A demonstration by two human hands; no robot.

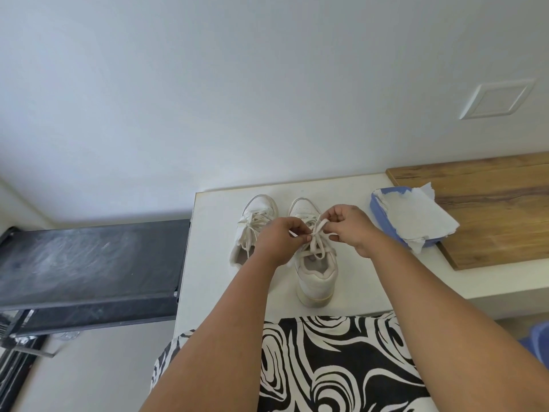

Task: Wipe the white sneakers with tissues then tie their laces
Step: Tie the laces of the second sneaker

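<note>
Sneakers number two, white leather: left sneaker (255, 226), right sneaker (315, 263). Left hand (280, 237) and right hand (352, 226) each pinch the right one's cream laces (318, 237); one blue tissue box (411, 220) sits right.

A white surface (386, 272) carries two white sneakers (315, 272) side by side, one under the hands, one just left of the left hand (279, 236). Right of the right hand (353, 227), a wooden board (490, 209) lies under a blue tissue pack (410, 218).
</note>
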